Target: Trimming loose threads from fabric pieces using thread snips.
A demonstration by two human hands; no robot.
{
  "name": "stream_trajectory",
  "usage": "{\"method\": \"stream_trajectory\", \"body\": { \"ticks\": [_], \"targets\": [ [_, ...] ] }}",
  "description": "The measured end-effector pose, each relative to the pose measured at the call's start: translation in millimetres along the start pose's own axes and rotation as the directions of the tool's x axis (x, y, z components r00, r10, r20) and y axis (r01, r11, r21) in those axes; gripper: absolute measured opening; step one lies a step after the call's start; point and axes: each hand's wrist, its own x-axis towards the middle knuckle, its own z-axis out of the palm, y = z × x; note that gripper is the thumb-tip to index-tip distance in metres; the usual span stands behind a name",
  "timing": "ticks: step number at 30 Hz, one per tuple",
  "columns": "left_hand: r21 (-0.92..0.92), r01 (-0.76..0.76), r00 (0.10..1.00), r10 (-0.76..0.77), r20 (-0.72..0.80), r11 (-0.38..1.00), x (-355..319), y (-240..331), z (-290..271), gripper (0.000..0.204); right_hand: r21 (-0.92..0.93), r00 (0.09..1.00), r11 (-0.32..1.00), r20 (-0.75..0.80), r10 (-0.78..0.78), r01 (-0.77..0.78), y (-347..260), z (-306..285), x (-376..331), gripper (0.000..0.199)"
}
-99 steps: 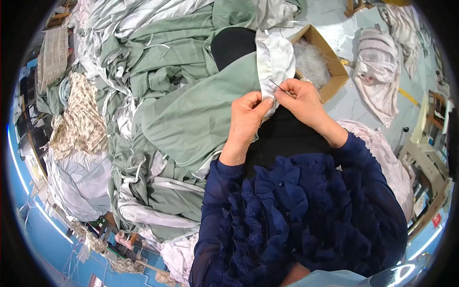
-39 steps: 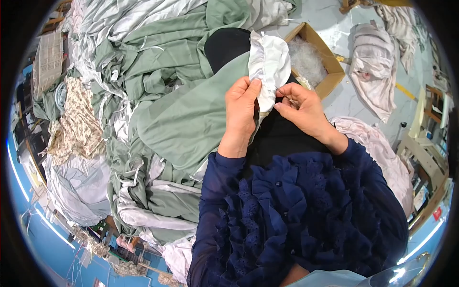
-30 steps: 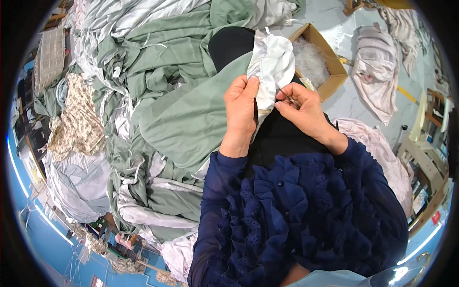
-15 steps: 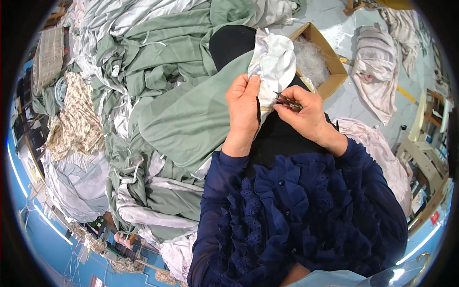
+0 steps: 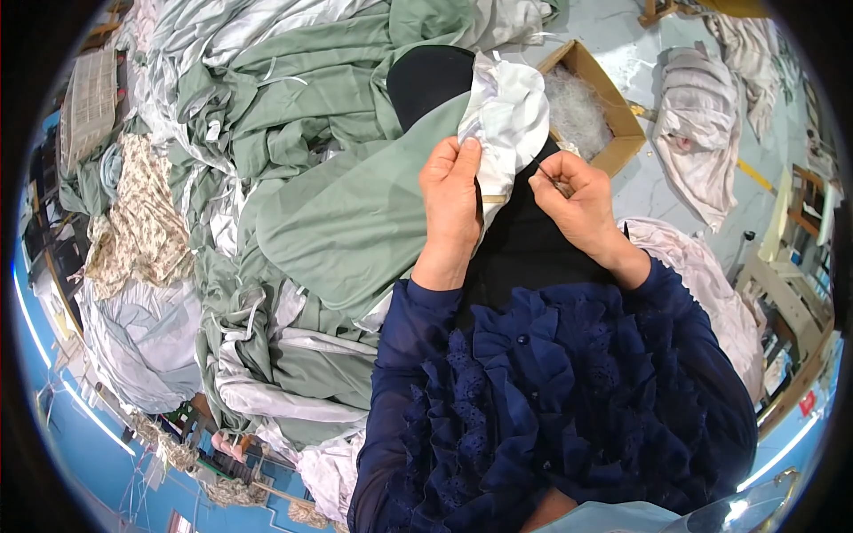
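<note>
The left hand pinches the edge of a white fabric piece, holding it raised and taut over the lap so its edge faces the right hand. The right hand is closed on a small metal tool, possibly thread snips, tip at the fabric. Sage-green cloth lies heaped to the left; a cardboard box of thread waste sits just beyond.

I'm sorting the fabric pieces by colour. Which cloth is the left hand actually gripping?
The white cloth: the left hand pinches its edge, held up over the black fabric. The sage-green cloth lies beside it, and the floral piece lies far to the left.
</note>
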Motion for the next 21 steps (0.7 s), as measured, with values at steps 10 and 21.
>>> {"method": "stream_trajectory", "body": {
  "ticks": [10, 21],
  "targets": [
    [0.142, -0.026, 1.0, 0.023, 0.021, 0.99, -7, 1, 1, 0.012, 0.001, 0.999, 1.0, 0.045, -0.006, 0.006, -3, 2, 1, 0.011],
    [0.406, -0.103, 0.992, 0.065, 0.107, 0.908, -22, -7, -22, 0.007, -0.235, 0.955, 0.941, -0.114, -0.274, 0.242, -11, -21, 67, 0.018]
  ]
}}
